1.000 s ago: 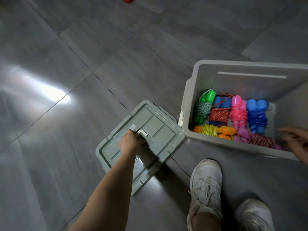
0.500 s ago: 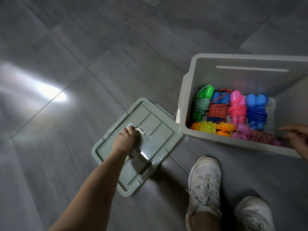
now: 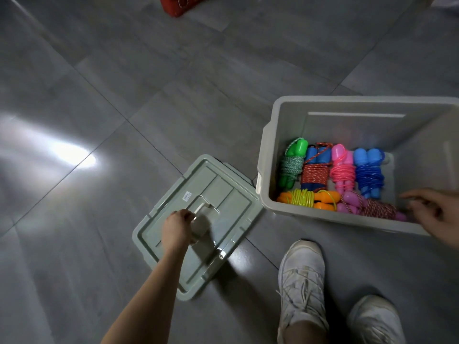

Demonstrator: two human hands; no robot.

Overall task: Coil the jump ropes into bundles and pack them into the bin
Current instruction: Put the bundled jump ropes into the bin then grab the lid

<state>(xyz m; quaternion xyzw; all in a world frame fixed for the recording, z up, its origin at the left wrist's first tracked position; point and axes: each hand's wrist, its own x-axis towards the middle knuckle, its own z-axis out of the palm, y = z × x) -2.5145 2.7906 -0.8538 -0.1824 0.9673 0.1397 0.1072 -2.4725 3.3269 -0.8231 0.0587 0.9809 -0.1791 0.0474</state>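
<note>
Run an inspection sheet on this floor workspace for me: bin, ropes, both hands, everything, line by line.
surface: grey tiled floor, glare patch at left.
job's things: open bin holds six coiled jump rope bundles; its lid lies flat on the floor beside it.
clutter: red crate at the top edge.
grips: left hand curled on the lid's handle; right hand relaxed at the bin's near right corner.
cables: nothing seen.
surroundings: two white shoes near the bin.

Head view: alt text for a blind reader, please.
The left hand grips the handle of a green lid on the floor beside an open grey bin holding six coiled jump ropes; the right hand hovers over its near rim.
</note>
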